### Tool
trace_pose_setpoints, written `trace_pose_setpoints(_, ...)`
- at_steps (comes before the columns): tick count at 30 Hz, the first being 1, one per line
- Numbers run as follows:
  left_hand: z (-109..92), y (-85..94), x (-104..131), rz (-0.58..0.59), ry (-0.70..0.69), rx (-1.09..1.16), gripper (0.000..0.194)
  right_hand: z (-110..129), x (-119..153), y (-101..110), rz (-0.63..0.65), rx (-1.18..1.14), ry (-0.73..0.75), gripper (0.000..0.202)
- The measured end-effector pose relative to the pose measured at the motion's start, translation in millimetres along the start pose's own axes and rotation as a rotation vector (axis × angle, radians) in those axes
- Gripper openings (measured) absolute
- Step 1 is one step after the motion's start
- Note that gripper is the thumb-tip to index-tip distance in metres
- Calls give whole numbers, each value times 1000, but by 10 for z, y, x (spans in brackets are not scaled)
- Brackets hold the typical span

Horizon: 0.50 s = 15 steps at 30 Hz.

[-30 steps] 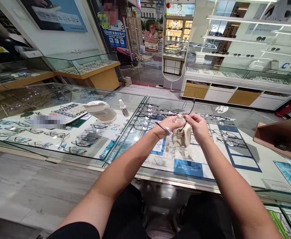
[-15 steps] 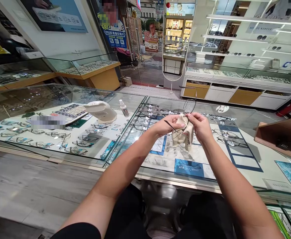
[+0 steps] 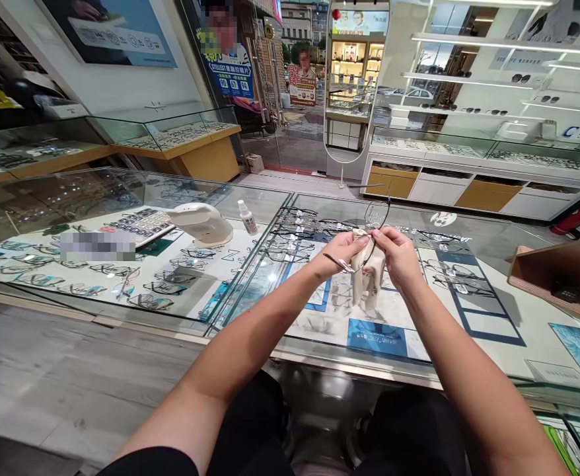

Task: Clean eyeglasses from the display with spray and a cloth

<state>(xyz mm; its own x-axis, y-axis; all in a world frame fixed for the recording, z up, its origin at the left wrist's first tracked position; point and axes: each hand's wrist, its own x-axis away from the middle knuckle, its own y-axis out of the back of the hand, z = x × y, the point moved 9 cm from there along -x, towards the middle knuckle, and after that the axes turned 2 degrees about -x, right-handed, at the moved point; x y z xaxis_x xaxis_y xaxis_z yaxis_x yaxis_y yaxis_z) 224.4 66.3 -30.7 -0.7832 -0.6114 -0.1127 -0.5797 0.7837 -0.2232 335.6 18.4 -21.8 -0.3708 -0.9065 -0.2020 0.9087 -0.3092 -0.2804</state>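
Above the glass counter, a pair of dark-framed eyeglasses (image 3: 388, 210) is held between my two hands. One lens points up and away from me, and a dark temple sticks out at lower left. My left hand (image 3: 338, 255) is closed on a cream cloth (image 3: 368, 281) wrapped over part of the glasses; the lens under it is hidden. With thumb and fingers pinched, my right hand (image 3: 398, 256) grips the middle of the eyeglasses. The cloth's lower end hangs loose below both hands.
Under the counter glass (image 3: 314, 337) lie rows of eyeglasses. A white spray bottle (image 3: 247, 217), a white handheld scanner (image 3: 201, 223) and a calculator (image 3: 146, 225) are on the left. At right is a wooden box (image 3: 557, 277). An oval mirror (image 3: 349, 86) stands beyond.
The cloth has shifted and now hangs straighter and lower. The eyeglasses have turned slightly, with the lower-left temple tilting further down. Both hands stay close together.
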Motion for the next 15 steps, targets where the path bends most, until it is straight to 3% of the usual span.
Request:
trace_pose_setpoints(6,-60,-98,69,151,8,76,61,9,10,2,-37,-55,-60,41)
trace_pose_setpoints(12,-13,-63,25,43,0,-28,62,53,-1,21,-61,-51,-34,43)
trace_pose_setpoints(15,38,-56,11,61,40,-62,64,71,-27,51,-65,-5,-2,42)
